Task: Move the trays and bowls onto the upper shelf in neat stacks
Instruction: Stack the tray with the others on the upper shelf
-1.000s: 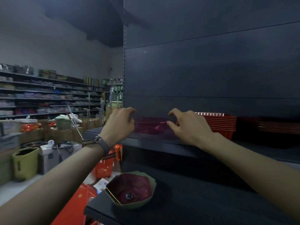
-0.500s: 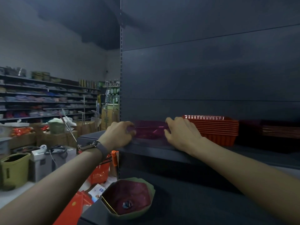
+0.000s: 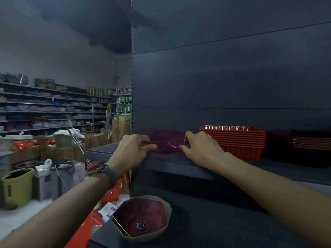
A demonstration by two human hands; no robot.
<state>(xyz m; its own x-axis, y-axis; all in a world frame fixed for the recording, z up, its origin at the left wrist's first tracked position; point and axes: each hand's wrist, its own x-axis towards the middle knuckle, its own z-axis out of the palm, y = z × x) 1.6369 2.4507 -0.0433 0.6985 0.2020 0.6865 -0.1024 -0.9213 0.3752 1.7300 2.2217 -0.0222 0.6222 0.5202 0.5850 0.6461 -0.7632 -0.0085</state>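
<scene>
While your left hand (image 3: 133, 149) and right hand (image 3: 202, 149) pinch the magenta bowl (image 3: 166, 143) at the front edge of the upper shelf (image 3: 179, 163), watch it: one uneven let-go could tip it off.

Dim, unevenly lit shop. Dark back panel (image 3: 223, 77) of a shelving unit straight ahead, perforated upright (image 3: 132, 86) at its left edge. Grey wall (image 3: 53, 51) to the left, long stocked shelves (image 3: 53, 108) along it, cardboard boxes (image 3: 59, 151) and green bin (image 3: 17, 185) below on pale floor (image 3: 16, 217).
</scene>
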